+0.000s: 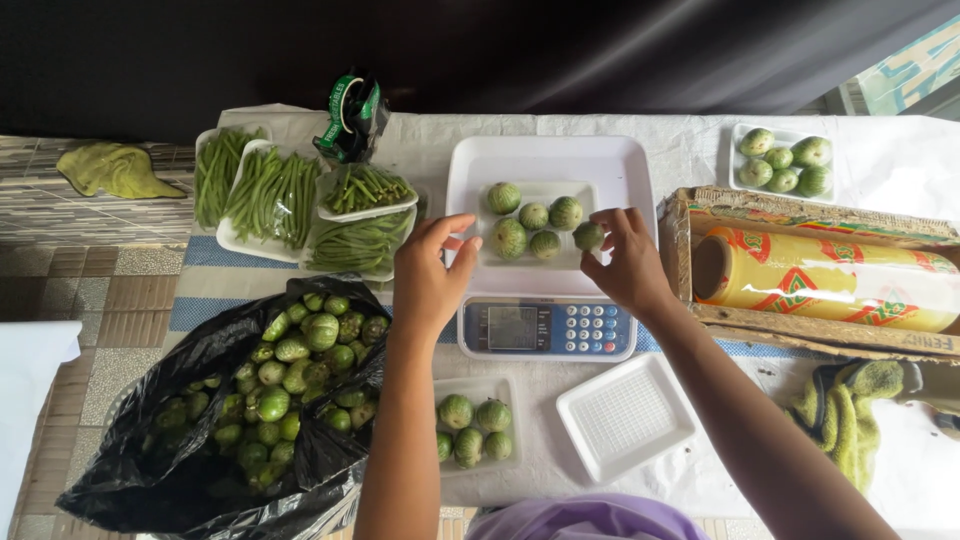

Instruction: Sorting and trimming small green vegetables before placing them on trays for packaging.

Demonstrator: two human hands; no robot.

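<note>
A white digital scale (546, 325) stands mid-table with a white foam tray (538, 258) on its platform, holding several round green eggplants (508, 237). My right hand (625, 262) pinches one small green eggplant (588, 236) at the tray's right edge. My left hand (428, 275) hovers at the tray's left edge, fingers apart, holding nothing. Both forearms reach up from the bottom of the view.
A black plastic bag (160, 470) full of green eggplants sits at lower left. Trays of green beans (272, 195) lie at upper left. An empty foam tray (625, 415), a filled tray (470, 425), another filled tray (785, 160), and a cling-film roll in its box (830, 280) surround the scale.
</note>
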